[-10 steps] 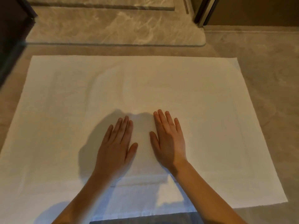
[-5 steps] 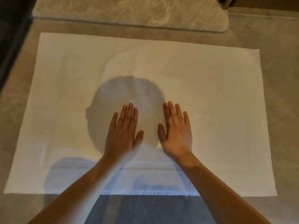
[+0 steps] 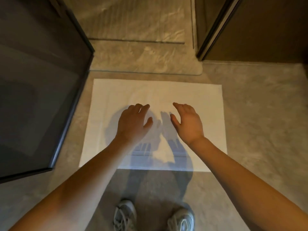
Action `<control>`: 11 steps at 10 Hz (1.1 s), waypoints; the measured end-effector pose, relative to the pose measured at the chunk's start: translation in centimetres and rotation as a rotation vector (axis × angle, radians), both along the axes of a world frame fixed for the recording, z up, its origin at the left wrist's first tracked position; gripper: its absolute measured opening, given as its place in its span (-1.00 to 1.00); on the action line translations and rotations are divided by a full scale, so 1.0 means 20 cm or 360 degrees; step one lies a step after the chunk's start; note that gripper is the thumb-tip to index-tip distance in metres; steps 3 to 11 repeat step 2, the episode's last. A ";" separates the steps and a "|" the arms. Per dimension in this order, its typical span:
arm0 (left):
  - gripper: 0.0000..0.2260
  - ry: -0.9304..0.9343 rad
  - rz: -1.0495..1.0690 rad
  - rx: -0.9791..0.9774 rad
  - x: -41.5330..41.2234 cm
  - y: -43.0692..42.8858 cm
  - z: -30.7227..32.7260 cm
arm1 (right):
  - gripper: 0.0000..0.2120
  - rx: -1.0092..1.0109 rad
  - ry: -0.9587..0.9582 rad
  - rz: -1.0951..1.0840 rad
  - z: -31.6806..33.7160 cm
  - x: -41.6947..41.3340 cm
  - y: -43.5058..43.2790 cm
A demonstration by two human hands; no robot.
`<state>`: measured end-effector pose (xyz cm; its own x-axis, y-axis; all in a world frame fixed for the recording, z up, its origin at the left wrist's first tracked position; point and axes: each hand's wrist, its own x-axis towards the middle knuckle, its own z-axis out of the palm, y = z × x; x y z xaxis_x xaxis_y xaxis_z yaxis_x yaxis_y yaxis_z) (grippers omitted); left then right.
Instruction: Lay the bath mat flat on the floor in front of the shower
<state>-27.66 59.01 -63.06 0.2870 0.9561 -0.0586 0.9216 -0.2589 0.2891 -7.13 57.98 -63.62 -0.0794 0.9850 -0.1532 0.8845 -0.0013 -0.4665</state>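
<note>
The white bath mat [image 3: 191,90] lies spread flat on the marbled floor, its far edge just short of the raised shower threshold [image 3: 145,64]. My left hand [image 3: 133,122] and my right hand [image 3: 187,121] hover above the mat's middle, palms down, fingers loosely apart, holding nothing. Both are lifted off the cloth and cast shadows onto its near half. The mat shows no folds or bunched corners.
A dark glass panel [image 3: 36,90] stands close along the mat's left side. A dark door frame [image 3: 215,29] rises at the right of the shower opening. My two grey sneakers [image 3: 125,214] stand on the floor just short of the mat's near edge.
My hands, which were pressed flat on the mat, have lifted off it. The view has risen far above the floor, so the mat looks smaller and my shoes appear.
</note>
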 end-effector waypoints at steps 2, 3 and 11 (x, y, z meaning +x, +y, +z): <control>-0.64 -0.0149 0.0019 0.0204 0.07 -0.05 1.34 | -0.55 0.0282 0.0049 -0.0121 1.38 0.01 -0.05; -0.64 -0.0149 0.0019 0.0204 0.07 -0.05 1.34 | -0.55 0.0282 0.0049 -0.0121 1.38 0.01 -0.05; -0.64 -0.0149 0.0019 0.0204 0.07 -0.05 1.34 | -0.55 0.0282 0.0049 -0.0121 1.38 0.01 -0.05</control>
